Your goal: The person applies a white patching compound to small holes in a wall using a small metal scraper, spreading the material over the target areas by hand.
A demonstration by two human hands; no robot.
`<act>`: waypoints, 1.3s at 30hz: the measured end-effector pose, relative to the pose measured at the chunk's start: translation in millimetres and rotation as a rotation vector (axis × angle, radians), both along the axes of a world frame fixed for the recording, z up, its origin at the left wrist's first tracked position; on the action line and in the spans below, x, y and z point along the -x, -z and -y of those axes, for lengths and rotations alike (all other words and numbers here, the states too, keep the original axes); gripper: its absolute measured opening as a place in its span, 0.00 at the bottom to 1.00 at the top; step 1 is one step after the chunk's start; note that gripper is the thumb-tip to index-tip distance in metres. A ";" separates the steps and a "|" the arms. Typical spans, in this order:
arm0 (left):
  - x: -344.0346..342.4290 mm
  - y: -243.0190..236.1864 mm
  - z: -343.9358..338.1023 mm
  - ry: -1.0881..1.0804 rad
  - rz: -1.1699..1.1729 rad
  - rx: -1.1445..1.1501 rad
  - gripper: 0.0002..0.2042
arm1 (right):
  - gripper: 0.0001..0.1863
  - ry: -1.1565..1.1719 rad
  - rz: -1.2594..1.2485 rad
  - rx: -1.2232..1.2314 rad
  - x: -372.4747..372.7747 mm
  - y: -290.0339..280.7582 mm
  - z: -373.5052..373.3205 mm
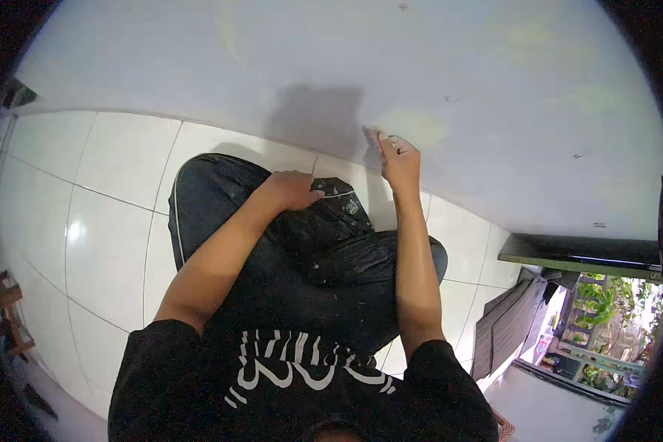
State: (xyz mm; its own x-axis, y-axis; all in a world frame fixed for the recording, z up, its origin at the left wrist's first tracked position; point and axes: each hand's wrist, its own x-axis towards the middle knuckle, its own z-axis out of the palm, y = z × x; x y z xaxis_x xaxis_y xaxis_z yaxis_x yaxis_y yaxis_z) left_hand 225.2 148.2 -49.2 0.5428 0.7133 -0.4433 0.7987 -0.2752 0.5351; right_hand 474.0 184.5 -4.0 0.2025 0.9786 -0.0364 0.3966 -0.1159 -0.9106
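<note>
I sit cross-legged in dark trousers (pixel 317 254), close to a pale wall (pixel 508 74). My right hand (pixel 401 163) is raised to the wall, its fingers closed in a pinch. A small greyish piece with a whitish tip (pixel 371 134) sticks out from them toward the wall; its exact kind is too small to make out. White residue marks my fingers. Palm down, my left hand (pixel 295 190) rests on my folded leg with the thumb apart from the fingers, holding nothing visible. White smears (pixel 352 208) spot the dark cloth beside it.
Yellowish patches (pixel 412 129) and small dark marks (pixel 451 99) show on the wall. White tiles (pixel 121 158) cover the floor. To the right are a dark ledge (pixel 582 252), a grey slatted panel (pixel 504 324) and an opening with plants (pixel 597 306). Brown wooden furniture (pixel 7 302) stands far left.
</note>
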 end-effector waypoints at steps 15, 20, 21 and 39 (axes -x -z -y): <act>-5.8 -7.6 -2.6 0.023 -0.022 0.029 0.32 | 0.15 0.066 -0.265 0.128 5.1 -10.4 6.6; -9.9 -9.0 -3.7 0.049 -0.039 0.074 0.33 | 0.16 0.083 -0.263 0.141 2.9 -10.5 7.1; -8.9 -8.8 -3.2 0.051 -0.040 0.072 0.33 | 0.16 0.080 -0.268 0.147 5.4 -11.5 7.6; -8.8 -6.3 -1.2 0.040 -0.030 0.027 0.34 | 0.11 0.043 -0.556 0.122 3.8 -23.4 10.7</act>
State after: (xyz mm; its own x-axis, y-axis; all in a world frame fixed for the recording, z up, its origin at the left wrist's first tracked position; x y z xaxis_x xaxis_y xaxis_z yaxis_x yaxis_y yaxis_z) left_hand 234.0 149.4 -43.0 0.5570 0.6789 -0.4784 0.8032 -0.2936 0.5184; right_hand 470.2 173.8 19.4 0.1601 0.9519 -0.2611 -0.1462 -0.2387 -0.9600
